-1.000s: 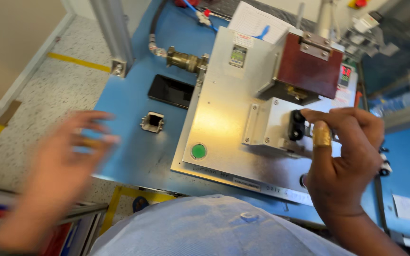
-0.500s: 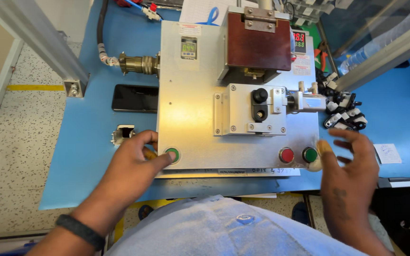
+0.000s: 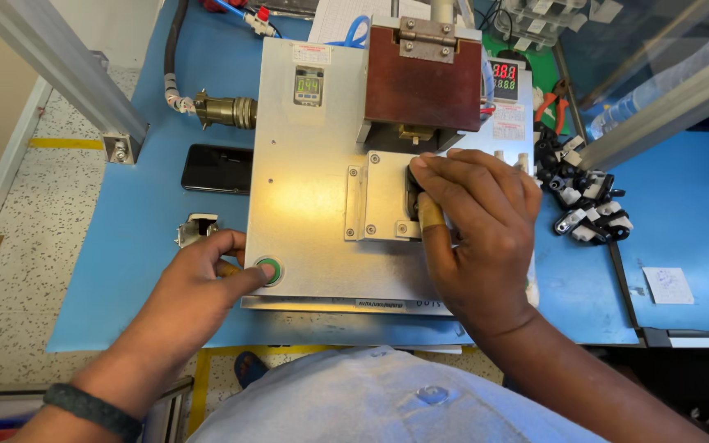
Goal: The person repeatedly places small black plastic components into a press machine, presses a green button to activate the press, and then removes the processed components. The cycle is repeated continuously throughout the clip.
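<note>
Brushed metal press plate on a matt blue bench mat.
The metal plate has a dull satin sheen; the green button looks like glossy plastic; the phone is glossy black; the mat is smooth.

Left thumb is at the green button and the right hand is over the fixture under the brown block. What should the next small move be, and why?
Probably draw the right hand clear of the small fixture plate first: its fingers lie right below the brown press block, while the left hand already has its thumb at the green button. Pressing looks unsafe until then.
</note>
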